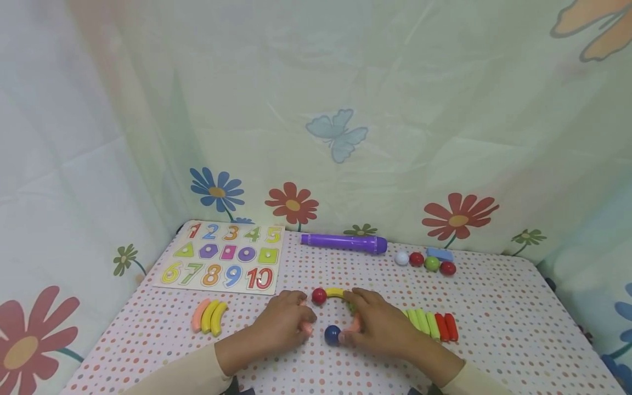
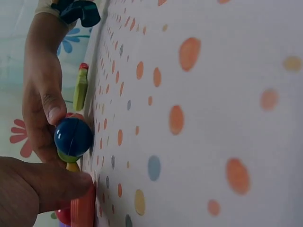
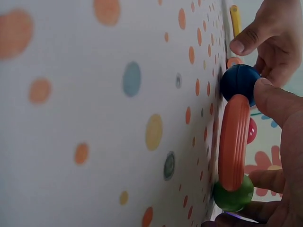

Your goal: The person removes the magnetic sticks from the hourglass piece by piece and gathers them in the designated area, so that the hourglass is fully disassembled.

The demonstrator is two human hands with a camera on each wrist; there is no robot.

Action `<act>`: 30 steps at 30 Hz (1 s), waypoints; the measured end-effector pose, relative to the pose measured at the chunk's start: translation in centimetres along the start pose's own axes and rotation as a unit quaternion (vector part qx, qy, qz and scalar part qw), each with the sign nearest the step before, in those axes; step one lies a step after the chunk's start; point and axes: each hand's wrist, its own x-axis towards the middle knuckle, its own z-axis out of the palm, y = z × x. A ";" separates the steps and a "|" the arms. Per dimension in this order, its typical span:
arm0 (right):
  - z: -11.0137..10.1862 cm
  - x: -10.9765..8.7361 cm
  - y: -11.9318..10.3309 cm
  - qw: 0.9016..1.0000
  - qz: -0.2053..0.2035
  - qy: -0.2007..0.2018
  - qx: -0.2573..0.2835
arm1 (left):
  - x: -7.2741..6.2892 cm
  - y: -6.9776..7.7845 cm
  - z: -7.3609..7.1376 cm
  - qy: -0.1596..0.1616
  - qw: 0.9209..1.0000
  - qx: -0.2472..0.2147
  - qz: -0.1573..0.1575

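Observation:
My left hand (image 1: 286,322) pinches an orange-pink curved stick (image 1: 306,328) between thumb and fingers, low over the tabletop. To its right, my right hand (image 1: 380,325) grips a second orange curved stick (image 3: 234,146) that joins a blue ball (image 3: 239,84) to a green ball (image 3: 234,195). The right thumb presses the blue ball while its fingers curl by the green one. A yellow curved stick (image 1: 335,293) runs from a red ball (image 1: 319,296) toward the right fingertips, which hide its far end. Between the left hand's stick and the blue ball there is a gap.
Loose curved sticks (image 1: 215,318) lie at the left, below a number puzzle board (image 1: 227,269). Behind the hands is a purple microphone-shaped tube (image 1: 343,243). Several balls (image 1: 432,264) and a blue block (image 1: 439,254) sit back right; green sticks (image 1: 424,322) and red sticks (image 1: 446,327) lie beside the right hand.

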 end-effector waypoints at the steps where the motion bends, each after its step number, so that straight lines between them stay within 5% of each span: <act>1: -0.1 0.0 0.0 1.000 0.003 0.000 0.002 | -0.1 -0.1 0.0 0.002 1.000 -0.001 -0.007; 8: -0.2 0.2 0.1 0.999 0.035 -0.008 0.014 | -0.2 -0.3 -0.1 0.003 0.999 -0.004 -0.044; 19: -0.3 0.6 0.1 0.999 0.044 -0.003 0.009 | 0.0 -0.5 -0.1 0.007 0.999 0.008 -0.033; 30: -0.5 0.3 0.3 0.999 0.048 -0.010 -0.009 | -1.2 -2.9 -1.4 0.008 0.998 -0.052 -0.021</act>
